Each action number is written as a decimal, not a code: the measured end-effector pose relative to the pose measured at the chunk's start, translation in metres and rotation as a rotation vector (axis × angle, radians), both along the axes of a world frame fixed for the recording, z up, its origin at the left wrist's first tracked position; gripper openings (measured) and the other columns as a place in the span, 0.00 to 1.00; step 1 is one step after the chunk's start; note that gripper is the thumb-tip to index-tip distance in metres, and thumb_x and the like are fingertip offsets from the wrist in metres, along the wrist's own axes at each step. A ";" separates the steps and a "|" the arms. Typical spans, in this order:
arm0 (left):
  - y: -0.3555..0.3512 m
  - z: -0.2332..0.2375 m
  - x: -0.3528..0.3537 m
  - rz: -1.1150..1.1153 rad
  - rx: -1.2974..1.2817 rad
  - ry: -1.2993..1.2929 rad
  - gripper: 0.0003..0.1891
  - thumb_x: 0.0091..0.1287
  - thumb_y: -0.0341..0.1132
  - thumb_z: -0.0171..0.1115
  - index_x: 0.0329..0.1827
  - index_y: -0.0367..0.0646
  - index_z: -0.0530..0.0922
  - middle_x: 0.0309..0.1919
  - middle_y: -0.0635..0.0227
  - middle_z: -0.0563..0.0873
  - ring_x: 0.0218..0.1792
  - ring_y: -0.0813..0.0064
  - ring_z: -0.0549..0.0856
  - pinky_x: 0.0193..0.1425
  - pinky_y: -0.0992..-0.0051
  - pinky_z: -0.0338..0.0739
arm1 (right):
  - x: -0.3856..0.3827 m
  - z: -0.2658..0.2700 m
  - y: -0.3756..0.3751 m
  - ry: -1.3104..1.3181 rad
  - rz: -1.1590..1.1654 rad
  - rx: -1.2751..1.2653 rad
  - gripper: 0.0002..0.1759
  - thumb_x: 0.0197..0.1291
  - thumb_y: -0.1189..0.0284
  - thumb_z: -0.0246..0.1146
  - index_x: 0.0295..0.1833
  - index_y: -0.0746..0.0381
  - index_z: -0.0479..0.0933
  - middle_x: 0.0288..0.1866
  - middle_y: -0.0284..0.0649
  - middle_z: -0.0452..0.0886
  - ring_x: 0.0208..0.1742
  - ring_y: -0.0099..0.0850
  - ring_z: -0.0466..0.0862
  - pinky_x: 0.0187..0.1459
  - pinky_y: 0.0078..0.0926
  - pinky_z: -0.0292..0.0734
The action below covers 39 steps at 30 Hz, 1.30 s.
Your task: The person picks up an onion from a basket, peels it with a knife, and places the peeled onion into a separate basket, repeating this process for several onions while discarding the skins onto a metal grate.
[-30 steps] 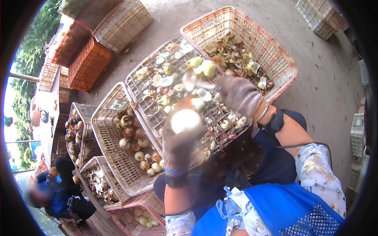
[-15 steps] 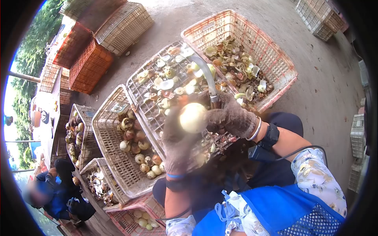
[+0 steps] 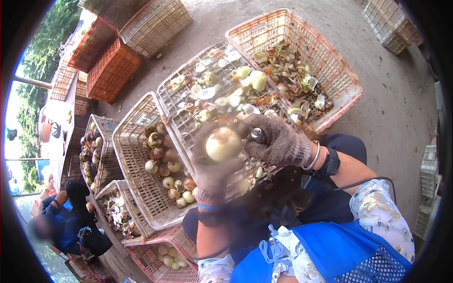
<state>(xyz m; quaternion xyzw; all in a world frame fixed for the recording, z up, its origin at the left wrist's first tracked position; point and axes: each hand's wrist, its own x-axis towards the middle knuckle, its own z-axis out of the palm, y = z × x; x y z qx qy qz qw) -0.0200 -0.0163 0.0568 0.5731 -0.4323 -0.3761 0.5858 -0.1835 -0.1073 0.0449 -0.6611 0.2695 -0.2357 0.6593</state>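
My left hand (image 3: 212,172), in a brown glove and blurred, is wrapped round a pale peeled onion (image 3: 223,144) with a brownish patch on top. Close beside it, my right hand (image 3: 278,141), also gloved, grips a knife by its dark handle (image 3: 257,135); the blade is hard to make out from this angle. Both hands are above a white wire rack (image 3: 163,96) strewn with onion skins and cut pieces. Behind the rack, a red and white crate (image 3: 337,70) holds peelings.
Unpeeled onions lie in a crate (image 3: 125,155) on the left. Peeled ones fill part of a pink crate (image 3: 141,257) below it. Another person (image 3: 71,226) sits at the lower left. An orange crate (image 3: 113,68) and stacked crates (image 3: 391,26) stand farther off.
The onion in my left hand has moved left and slightly down in view. My right hand has turned, and the curved metal blade seen upright before no longer shows clearly.
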 end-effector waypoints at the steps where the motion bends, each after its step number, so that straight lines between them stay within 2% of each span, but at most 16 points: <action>1: 0.000 -0.002 0.000 0.019 0.005 0.224 0.34 0.52 0.17 0.65 0.66 0.46 0.73 0.49 0.62 0.82 0.49 0.73 0.82 0.48 0.75 0.82 | 0.001 -0.004 -0.002 -0.002 0.001 -0.001 0.24 0.54 0.78 0.73 0.57 0.63 0.75 0.44 0.40 0.82 0.43 0.27 0.83 0.43 0.27 0.81; 3: 0.000 0.002 -0.003 0.025 0.038 0.518 0.36 0.52 0.18 0.66 0.69 0.42 0.69 0.47 0.63 0.82 0.47 0.75 0.82 0.48 0.77 0.81 | 0.005 -0.012 -0.008 0.024 -0.077 -0.829 0.19 0.55 0.75 0.68 0.52 0.64 0.75 0.38 0.47 0.80 0.36 0.41 0.85 0.36 0.35 0.81; 6: 0.002 0.003 -0.002 0.087 0.233 0.407 0.40 0.50 0.28 0.69 0.70 0.40 0.66 0.54 0.63 0.81 0.53 0.67 0.83 0.59 0.69 0.80 | -0.004 -0.001 -0.008 0.334 0.064 -0.856 0.25 0.52 0.75 0.69 0.57 0.61 0.75 0.46 0.51 0.82 0.44 0.50 0.84 0.44 0.42 0.81; 10: -0.002 -0.002 -0.003 0.072 0.204 0.077 0.39 0.50 0.27 0.72 0.69 0.39 0.67 0.55 0.62 0.80 0.53 0.68 0.83 0.58 0.69 0.80 | -0.004 -0.001 -0.009 0.460 0.080 -0.964 0.26 0.53 0.74 0.66 0.60 0.63 0.73 0.46 0.49 0.82 0.45 0.49 0.84 0.43 0.44 0.81; 14: -0.003 0.001 -0.008 0.088 0.135 0.259 0.32 0.52 0.20 0.68 0.65 0.34 0.72 0.47 0.63 0.84 0.46 0.75 0.84 0.50 0.76 0.81 | -0.004 -0.005 -0.009 0.458 0.053 -1.073 0.24 0.54 0.74 0.64 0.59 0.63 0.74 0.45 0.49 0.81 0.43 0.49 0.84 0.40 0.43 0.81; 15: -0.003 0.003 -0.011 0.093 0.115 0.319 0.31 0.52 0.19 0.67 0.63 0.35 0.73 0.46 0.63 0.84 0.45 0.75 0.84 0.50 0.76 0.81 | -0.004 -0.009 -0.011 0.458 0.053 -1.072 0.24 0.54 0.74 0.64 0.59 0.63 0.74 0.45 0.49 0.81 0.43 0.49 0.84 0.40 0.43 0.81; 17: -0.001 0.001 -0.011 0.096 0.099 0.377 0.29 0.53 0.19 0.67 0.62 0.35 0.74 0.45 0.62 0.85 0.45 0.75 0.85 0.49 0.76 0.81 | -0.006 -0.020 -0.020 0.416 -0.017 -1.046 0.10 0.54 0.73 0.60 0.43 0.63 0.76 0.34 0.49 0.80 0.35 0.46 0.85 0.35 0.43 0.81; 20: 0.001 0.002 -0.004 -0.007 0.134 0.294 0.37 0.53 0.34 0.73 0.67 0.35 0.69 0.50 0.61 0.84 0.48 0.68 0.85 0.55 0.70 0.82 | -0.027 -0.067 -0.057 0.816 -0.108 -0.687 0.17 0.56 0.73 0.61 0.52 0.65 0.78 0.37 0.55 0.82 0.40 0.53 0.84 0.43 0.47 0.80; 22: 0.005 0.007 0.000 0.087 0.117 0.251 0.38 0.53 0.37 0.73 0.68 0.35 0.68 0.50 0.60 0.84 0.47 0.68 0.86 0.53 0.70 0.83 | -0.029 -0.058 -0.053 0.680 -0.357 -0.642 0.16 0.56 0.71 0.61 0.49 0.66 0.78 0.34 0.57 0.82 0.40 0.56 0.83 0.43 0.48 0.79; 23: 0.011 0.010 0.009 0.137 0.046 0.394 0.29 0.53 0.20 0.68 0.62 0.36 0.74 0.45 0.62 0.85 0.43 0.72 0.86 0.48 0.75 0.84 | -0.028 -0.051 -0.050 0.647 -0.394 -0.609 0.18 0.56 0.70 0.63 0.51 0.68 0.77 0.32 0.54 0.82 0.37 0.51 0.84 0.42 0.45 0.79; 26: 0.054 0.014 0.058 0.341 -0.076 0.252 0.42 0.49 0.18 0.68 0.72 0.36 0.64 0.55 0.58 0.80 0.52 0.68 0.84 0.53 0.69 0.84 | -0.017 -0.036 -0.043 0.537 -0.330 0.003 0.18 0.59 0.67 0.66 0.52 0.66 0.80 0.24 0.36 0.79 0.22 0.24 0.77 0.25 0.27 0.73; 27: 0.079 0.018 0.077 0.460 -0.051 0.192 0.43 0.49 0.17 0.67 0.73 0.35 0.63 0.57 0.58 0.79 0.54 0.67 0.82 0.55 0.68 0.83 | -0.014 -0.035 -0.041 0.564 -0.289 -0.057 0.19 0.54 0.63 0.68 0.46 0.66 0.81 0.33 0.48 0.84 0.36 0.37 0.85 0.40 0.36 0.79; 34: 0.352 -0.025 0.168 1.183 0.457 -0.428 0.42 0.52 0.23 0.72 0.73 0.33 0.63 0.60 0.54 0.77 0.57 0.65 0.79 0.60 0.70 0.77 | 0.016 -0.040 -0.024 0.579 -0.205 -0.411 0.15 0.57 0.64 0.67 0.43 0.64 0.81 0.33 0.49 0.84 0.38 0.43 0.85 0.43 0.38 0.78; 35: 0.387 -0.036 0.173 1.198 0.474 -0.423 0.42 0.52 0.23 0.72 0.73 0.33 0.63 0.60 0.54 0.77 0.57 0.65 0.79 0.60 0.70 0.77 | 0.020 -0.036 -0.021 0.609 -0.206 -0.389 0.14 0.57 0.65 0.67 0.43 0.64 0.81 0.33 0.48 0.84 0.37 0.42 0.85 0.41 0.37 0.78; 37: 0.430 -0.056 0.182 1.244 1.054 -0.643 0.41 0.53 0.23 0.71 0.72 0.32 0.64 0.63 0.53 0.75 0.59 0.63 0.78 0.62 0.69 0.76 | 0.025 -0.042 -0.018 0.581 -0.221 -0.455 0.13 0.56 0.68 0.68 0.44 0.65 0.80 0.33 0.47 0.84 0.35 0.39 0.84 0.39 0.35 0.78; 39: 0.439 -0.083 0.205 1.146 0.945 -0.773 0.38 0.54 0.23 0.71 0.71 0.32 0.65 0.62 0.53 0.76 0.58 0.64 0.79 0.61 0.70 0.77 | 0.030 -0.051 -0.014 0.590 -0.203 -0.500 0.14 0.56 0.68 0.68 0.44 0.65 0.80 0.34 0.48 0.84 0.35 0.39 0.84 0.39 0.35 0.78</action>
